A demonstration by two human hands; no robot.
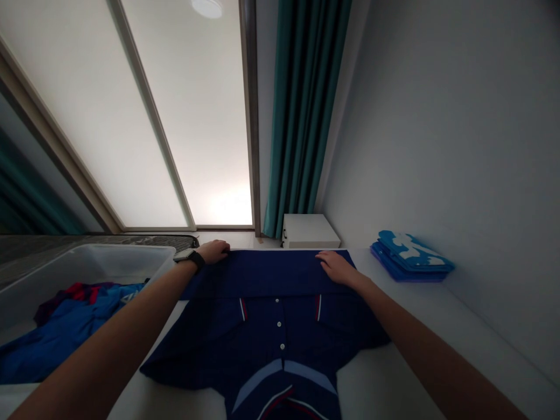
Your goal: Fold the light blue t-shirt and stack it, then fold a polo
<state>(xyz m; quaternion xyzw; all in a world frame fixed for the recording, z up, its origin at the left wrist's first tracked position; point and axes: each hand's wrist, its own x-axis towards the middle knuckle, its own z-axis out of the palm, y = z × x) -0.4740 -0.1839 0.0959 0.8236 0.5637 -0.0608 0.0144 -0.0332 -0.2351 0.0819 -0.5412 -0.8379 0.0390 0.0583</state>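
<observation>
A navy polo shirt (262,326) lies spread on a white table (144,402), its striped collar closest to me and its pale buttons running away from me. The far part is doubled over into a flat band across the shirt. My left hand (214,251), with a watch (189,256) on the wrist, rests at the far left corner of that band, fingers extended along the edge. On the far right part of the band lies my right hand (336,267), palm down, fingers stretched toward the left. Two short striped trims (243,309) show just below the band.
A clear plastic bin (131,254) with blue and red clothes (74,321) stands at left. Folded blue items (411,256) are stacked at right by the wall (459,146). Beyond the table are a white cabinet (310,228), a teal curtain (301,116) and frosted sliding doors (196,128).
</observation>
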